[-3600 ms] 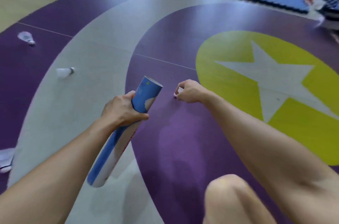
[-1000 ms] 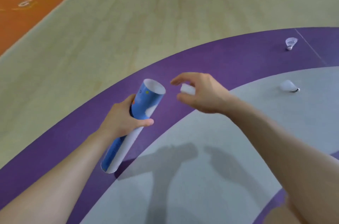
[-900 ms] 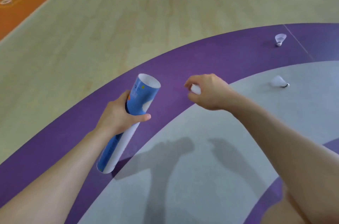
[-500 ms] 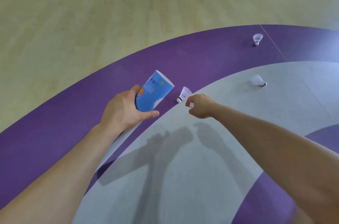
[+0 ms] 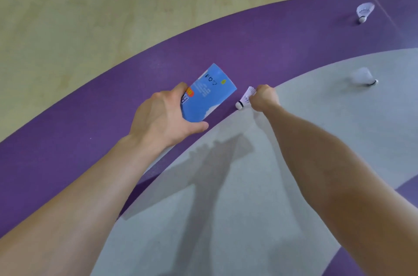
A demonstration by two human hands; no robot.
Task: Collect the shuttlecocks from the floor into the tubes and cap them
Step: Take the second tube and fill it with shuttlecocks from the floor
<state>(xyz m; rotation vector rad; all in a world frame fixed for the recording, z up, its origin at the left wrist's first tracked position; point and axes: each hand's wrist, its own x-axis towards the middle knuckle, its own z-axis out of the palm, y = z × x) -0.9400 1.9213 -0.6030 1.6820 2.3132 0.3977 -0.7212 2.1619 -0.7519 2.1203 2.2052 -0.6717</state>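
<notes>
Left fingers: the fingers (image 5: 181,88) of the left hand (image 5: 162,117) are curled closely round a blue printed cardboard tube (image 5: 205,95), with the thumb on the near side and the others on the far side.
Right fingers: the fingers (image 5: 261,91) of the right hand (image 5: 265,100) are narrowly curled and pinch the skirt of a white feather shuttlecock (image 5: 244,100).
Shuttlecock place: just left of the right fingers, cork tip low, where the purple floor band (image 5: 90,128) meets the grey floor area (image 5: 226,219). I cannot tell if the tip touches the floor.
Tube: tilted. Its far end points away from the left fingers and is near the pinched shuttlecock but apart from it.
Tube content: the mouth faces away, so the inside is not visible.
Other shuttlecocks: a second white shuttlecock (image 5: 364,76) lies on the grey area, well right of the right fingers. A third white shuttlecock (image 5: 364,12) is on the purple band, farther beyond them.
Beyond the fingers: pale wooden floor (image 5: 113,15).
</notes>
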